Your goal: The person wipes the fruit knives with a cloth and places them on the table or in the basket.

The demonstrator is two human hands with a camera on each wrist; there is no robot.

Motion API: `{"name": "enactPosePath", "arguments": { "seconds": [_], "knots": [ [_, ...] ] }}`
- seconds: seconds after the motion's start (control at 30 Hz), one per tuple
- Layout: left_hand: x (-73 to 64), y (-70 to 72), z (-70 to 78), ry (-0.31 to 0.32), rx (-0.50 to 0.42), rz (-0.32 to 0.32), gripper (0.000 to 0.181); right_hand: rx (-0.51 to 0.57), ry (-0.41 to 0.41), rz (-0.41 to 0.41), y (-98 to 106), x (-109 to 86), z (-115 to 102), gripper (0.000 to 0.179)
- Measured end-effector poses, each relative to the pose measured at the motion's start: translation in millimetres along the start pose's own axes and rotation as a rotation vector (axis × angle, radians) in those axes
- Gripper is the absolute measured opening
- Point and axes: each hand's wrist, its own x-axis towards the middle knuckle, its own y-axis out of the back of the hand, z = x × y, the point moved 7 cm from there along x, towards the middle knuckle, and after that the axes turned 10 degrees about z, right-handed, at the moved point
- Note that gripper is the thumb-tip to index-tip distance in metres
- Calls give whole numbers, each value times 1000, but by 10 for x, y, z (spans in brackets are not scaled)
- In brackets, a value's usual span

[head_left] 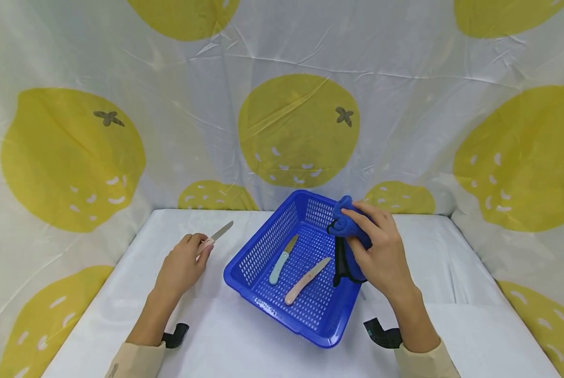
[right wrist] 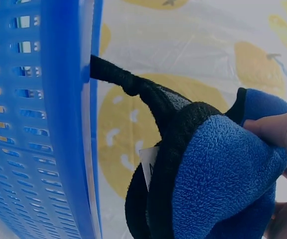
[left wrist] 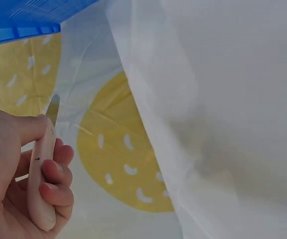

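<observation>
My left hand [head_left: 181,265] grips a small knife [left wrist: 43,179] by its pale pink handle, left of the basket; the blade [head_left: 223,230] points up and away to the right. In my right hand [head_left: 381,247] is a bunched blue towel [right wrist: 218,169] with black edging and a white tag, held over the right rim of the blue plastic basket [head_left: 258,296]. Part of the towel hangs down past that rim. Inside the basket lie a knife with a light blue handle [head_left: 279,268] and one with a pink-beige handle [head_left: 305,282].
A white cloth [head_left: 206,336] covers the table. Behind and at the sides hangs a white curtain [head_left: 395,121] printed with yellow lemons. Black curved bands [head_left: 175,336] sit at both wrists.
</observation>
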Motion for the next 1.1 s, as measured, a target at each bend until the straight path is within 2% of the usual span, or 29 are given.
{"name": "enactPosePath", "arguments": {
  "seconds": [0.17,0.3,0.43,0.7,0.87,1.1],
  "knots": [
    [141,151,197,-20,-57,77,36,9,-8,8,22,2,24,47],
    [220,263,430,-60,-114,130,35,11,-11,17,36,3,41,46],
    [262,335,689,-87,-163,144,36,10,0,16,35,8,37,47],
    [299,316,1113,-129,-222,146,38,15,9,-4,-7,12,-21,48],
    [281,318,1370,-208,-254,171,37,32,22,-11,-58,-8,-63,49],
    [203,309,1651,-317,-261,223,34,61,65,-20,-143,-47,-202,49]
  ]
}}
